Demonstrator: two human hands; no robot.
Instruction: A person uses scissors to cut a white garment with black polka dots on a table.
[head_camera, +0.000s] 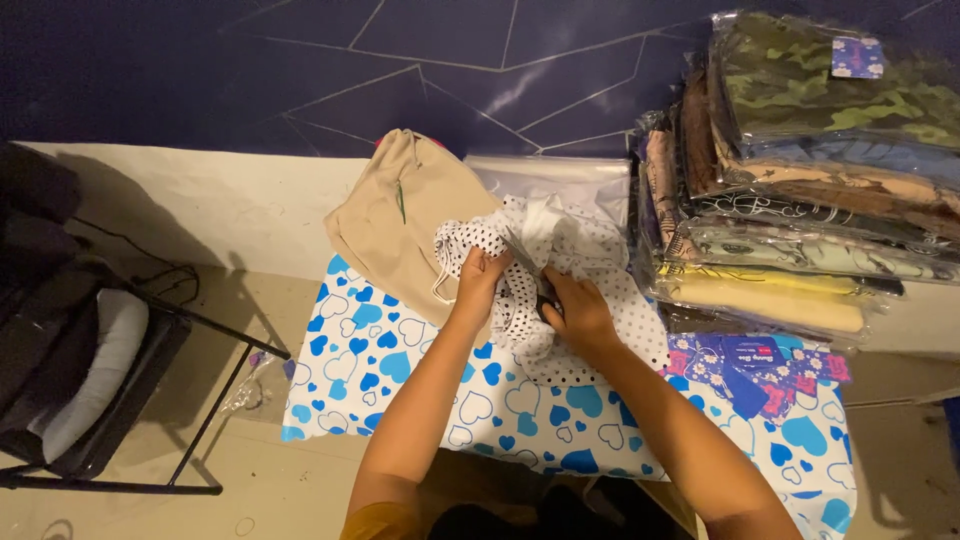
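White polka-dot garment (590, 300): crumpled, dark dots on white, lying at the far middle of a table under a heart-print cover (400, 370), white with blue hearts. The bunched bulk runs roughly from far left to near right, its near right end spreading flat toward the table's centre. Left hand (480, 275): fingers curled closed on a fold at the garment's left edge, lifting it slightly; a thin white strap or loop hangs just beside that hand. Right hand (578, 312): resting on the garment's middle, fingers closed around a small dark tool, apparently scissors (530, 272), whose pale blades angle up and left into the cloth between the two hands. The gripped fold thus lies directly left of the blade tips, the two hands close together, the left one the nearer to the fold. Beige cloth bag or garment (400, 215): touching the dotted fabric on its left, partly off the table's far edge. Clear plastic bag (560, 180): flat, just behind the garment. Stack of bagged folded clothes (800, 180): at the right, printed and camouflage patterns, near but apart. Floral cards (760, 370): blue and purple, on the table right of the right hand. Black folding chair (90, 380): well apart, on the floor to the left.
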